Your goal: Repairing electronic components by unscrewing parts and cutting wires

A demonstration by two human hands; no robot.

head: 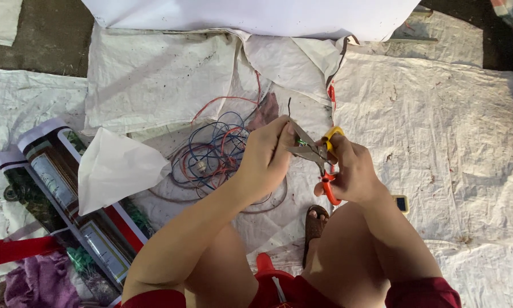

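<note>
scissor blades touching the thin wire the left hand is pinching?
Cannot tell. In the head view the scissors sit right by the left hand, which pinches the thin wire; any contact is hidden behind the fingers.

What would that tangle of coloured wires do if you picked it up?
The tangle of wires would probably sag and dangle, since the strands are thin and lie in loose loops. It likely feels light. Being looped together, it might lift as one clump, trailing the red strand.
</note>
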